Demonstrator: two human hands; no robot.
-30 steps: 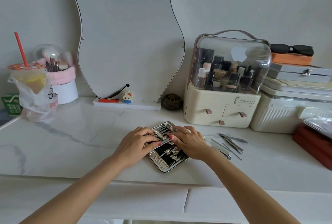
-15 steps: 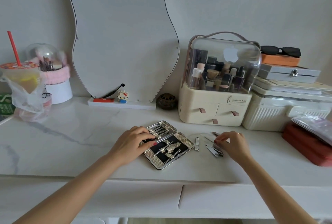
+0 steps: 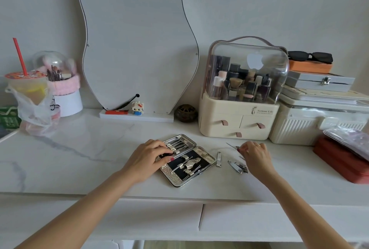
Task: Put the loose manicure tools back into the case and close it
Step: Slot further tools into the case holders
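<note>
A silver manicure case (image 3: 207, 156) lies open on the white marble desk (image 3: 79, 154), with several steel tools strapped into both black-lined halves. My left hand (image 3: 150, 156) rests flat on the case's left side, fingers spread over the hinge. To the right of the case lie a small nail clipper (image 3: 219, 159) and a larger nail clipper (image 3: 236, 166). My right hand (image 3: 254, 153) hovers over the loose tools, its fingertips pinched on a thin pointed metal tool (image 3: 231, 145) whose tip sticks out to the left.
A cream cosmetics organizer (image 3: 237, 123) and a ribbed white box (image 3: 311, 127) stand behind the tools. A red case (image 3: 343, 162) lies at the right edge. A wavy mirror (image 3: 135, 39), a bagged drink cup (image 3: 30, 97) and a brush holder (image 3: 65, 93) stand at the back.
My right hand left the case and moved right to the loose tools, where it has closed on a thin tool. The left hand stayed on the case. The camera shifted slightly.
</note>
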